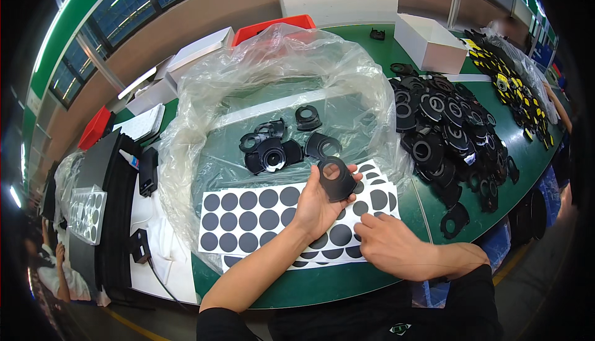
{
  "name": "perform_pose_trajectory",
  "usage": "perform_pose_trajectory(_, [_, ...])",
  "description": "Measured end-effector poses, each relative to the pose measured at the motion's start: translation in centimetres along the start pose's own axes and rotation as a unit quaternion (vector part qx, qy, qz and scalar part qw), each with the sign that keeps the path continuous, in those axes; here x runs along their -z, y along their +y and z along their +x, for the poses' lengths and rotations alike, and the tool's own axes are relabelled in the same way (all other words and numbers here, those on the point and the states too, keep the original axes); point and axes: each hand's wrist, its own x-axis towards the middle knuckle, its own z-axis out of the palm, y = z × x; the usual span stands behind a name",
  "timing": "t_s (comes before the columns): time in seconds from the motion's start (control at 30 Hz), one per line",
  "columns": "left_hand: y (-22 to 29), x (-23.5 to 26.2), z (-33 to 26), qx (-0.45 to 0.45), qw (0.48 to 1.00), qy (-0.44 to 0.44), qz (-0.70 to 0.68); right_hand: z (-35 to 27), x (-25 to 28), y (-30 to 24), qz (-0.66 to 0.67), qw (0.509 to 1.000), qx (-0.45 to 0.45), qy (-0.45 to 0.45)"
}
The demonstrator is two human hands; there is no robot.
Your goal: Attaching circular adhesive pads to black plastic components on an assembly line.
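Observation:
My left hand point(317, 208) holds a flat black plastic part point(338, 179) with a round hole, raised over a white sheet of round black stickers point(260, 211). My right hand point(387, 242) rests on the right end of that sheet, fingertips down on a sticker, holding nothing that I can see. A few more black parts point(276, 149) lie inside an open clear plastic bag point(273, 74) just beyond the sheets.
A big pile of black ring parts point(452, 136) covers the green table point(347, 282) to the right. Yellow-and-black parts in a bag point(514, 81) lie far right. White boxes point(427, 40), red bins point(273, 26) and black foam sheets point(102, 198) stand around the left and back.

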Motion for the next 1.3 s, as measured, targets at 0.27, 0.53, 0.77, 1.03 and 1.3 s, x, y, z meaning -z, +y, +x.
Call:
perform_pose_trajectory(0.27, [0.0, 0.3, -0.7, 0.001, 0.998, 0.038, 0.059, 2.5, 0.4, 5.8, 0.615, 0.733, 0.076, 0.281])
perform_pose_trajectory(0.53, [-0.2, 0.2, -0.6, 0.009, 0.996, -0.011, 0.085, 6.0, -5.3, 6.3, 0.698, 0.630, -0.180, 0.288])
perform_pose_trajectory(0.77, [-0.2, 0.2, -0.7, 0.005, 0.997, -0.004, 0.075, 6.2, -5.8, 6.4, 0.709, 0.629, -0.189, 0.256])
perform_pose_trajectory(1.03, [-0.3, 0.4, -0.6, 0.008, 0.998, -0.007, 0.069, 6.2, -5.7, 6.5, 0.728, 0.612, -0.188, 0.245])
perform_pose_trajectory(1.3, [-0.1, 0.4, -0.6, 0.005, 0.997, -0.046, 0.062, 6.2, -5.7, 6.4, 0.704, 0.634, -0.193, 0.254])
